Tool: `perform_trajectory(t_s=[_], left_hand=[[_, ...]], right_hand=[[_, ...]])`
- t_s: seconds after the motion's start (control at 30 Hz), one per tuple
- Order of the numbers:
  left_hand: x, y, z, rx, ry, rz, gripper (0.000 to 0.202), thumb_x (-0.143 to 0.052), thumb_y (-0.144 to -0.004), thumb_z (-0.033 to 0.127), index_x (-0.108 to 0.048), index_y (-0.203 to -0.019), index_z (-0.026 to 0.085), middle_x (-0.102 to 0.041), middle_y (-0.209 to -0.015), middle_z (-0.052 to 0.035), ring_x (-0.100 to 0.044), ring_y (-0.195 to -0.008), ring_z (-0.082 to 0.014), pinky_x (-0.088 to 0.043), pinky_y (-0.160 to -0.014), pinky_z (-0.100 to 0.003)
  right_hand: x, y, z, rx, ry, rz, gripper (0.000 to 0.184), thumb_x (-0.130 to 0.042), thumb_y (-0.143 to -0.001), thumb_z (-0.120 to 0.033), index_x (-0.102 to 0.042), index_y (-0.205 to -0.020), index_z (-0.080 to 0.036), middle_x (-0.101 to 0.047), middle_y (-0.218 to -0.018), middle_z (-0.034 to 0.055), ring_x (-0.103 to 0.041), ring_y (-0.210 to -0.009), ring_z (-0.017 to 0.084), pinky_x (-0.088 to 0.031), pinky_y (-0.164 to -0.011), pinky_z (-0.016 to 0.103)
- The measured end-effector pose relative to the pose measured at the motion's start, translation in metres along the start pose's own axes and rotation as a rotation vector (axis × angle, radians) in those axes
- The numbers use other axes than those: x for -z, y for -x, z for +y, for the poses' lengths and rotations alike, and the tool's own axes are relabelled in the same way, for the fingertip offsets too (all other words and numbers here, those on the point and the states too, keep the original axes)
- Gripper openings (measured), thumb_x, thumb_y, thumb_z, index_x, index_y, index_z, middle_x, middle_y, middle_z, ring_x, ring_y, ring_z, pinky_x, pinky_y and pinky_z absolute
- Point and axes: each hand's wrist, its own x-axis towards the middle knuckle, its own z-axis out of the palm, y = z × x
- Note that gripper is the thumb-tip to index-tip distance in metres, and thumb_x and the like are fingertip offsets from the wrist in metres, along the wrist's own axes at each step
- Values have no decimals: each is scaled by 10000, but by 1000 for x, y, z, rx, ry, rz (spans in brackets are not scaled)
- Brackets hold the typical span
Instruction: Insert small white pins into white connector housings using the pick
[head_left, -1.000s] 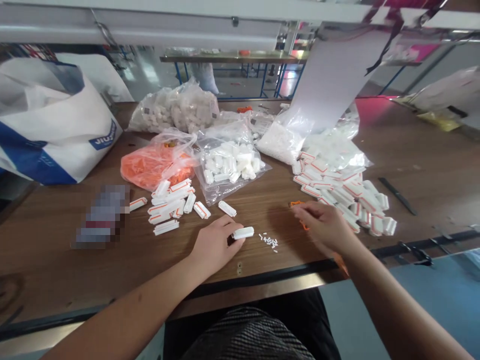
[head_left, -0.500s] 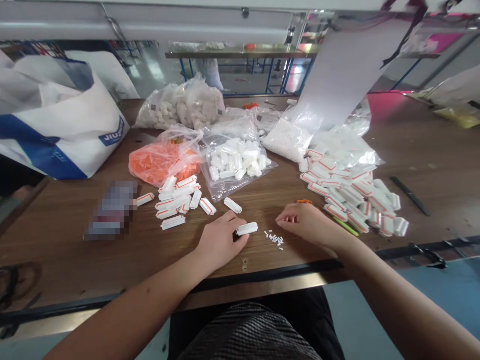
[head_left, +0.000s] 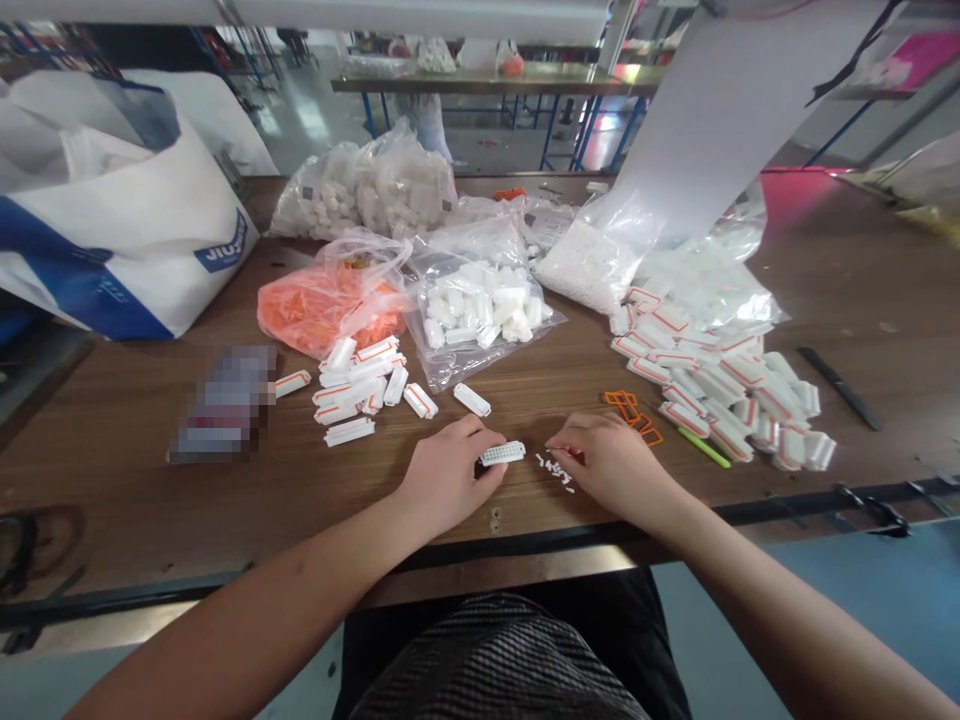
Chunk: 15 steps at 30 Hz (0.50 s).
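My left hand (head_left: 446,472) rests on the wooden table (head_left: 112,490) near its front edge, fingers closed round a small white plastic connector (head_left: 502,453) that lies toothed side up. My right hand (head_left: 611,462) is just right of it, fingers curled in a pinch over a scatter of tiny white pins (head_left: 555,468); what it pinches is too small to name. A few orange frames (head_left: 631,410) lie behind my right hand. A green stick (head_left: 703,448) lies to its right.
A pile of white-and-orange connectors (head_left: 720,385) lies at right, a smaller group (head_left: 358,385) at left. Bags of orange parts (head_left: 322,305), white parts (head_left: 480,310) and white granules (head_left: 585,265) sit behind. A white-blue bag (head_left: 127,230) stands far left. A black tool (head_left: 838,373) lies far right.
My right hand moved left from the orange frames to the tiny white pins, uncovering the frames. The left hand turned the white connector so its toothed side faces up.
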Motion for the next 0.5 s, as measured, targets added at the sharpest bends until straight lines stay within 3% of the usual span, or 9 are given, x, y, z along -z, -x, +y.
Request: perform_trajectory(t_s=[0.13, 0.27, 0.4, 0.5], left_hand=[[-2, 2, 1, -29, 19, 1, 164, -629, -846, 241, -688, -997, 260, -650, -931, 2, -646, -863, -188, -530, -719, -318], [-3, 4, 1, -21, 27, -2, 171, -616, -849, 242, -686, -1004, 266, -643, -930, 9, -642, -807, -173, -529, -695, -315], [-4, 5, 1, -27, 20, 22, 175, -626, -834, 230, -687, -996, 253, -651, -939, -2, -645, -814, -177, -534, -702, -317], [-5, 5, 2, -38, 23, 37, 169, -626, -835, 237, -689, -990, 252, -654, -926, -6, -645, -800, -175, -537, -693, -311]], right_hand=[[6, -2, 15, 73, -125, -27, 204, -551, -853, -176, -744, -797, -211, -689, -807, 32, -619, -774, 165, -414, -751, 291], [6, 1, 16, -44, -257, -36, 200, -562, -856, -242, -758, -822, -228, -711, -789, 19, -632, -704, 160, -438, -673, 281], [0, 4, 6, -177, -157, 13, 255, -546, -858, -283, -750, -716, -227, -705, -718, 23, -622, -654, 173, -411, -633, 295], [-4, 5, -1, -185, -59, 47, 286, -525, -854, -265, -718, -647, -220, -695, -693, 26, -616, -655, 173, -392, -653, 300]])
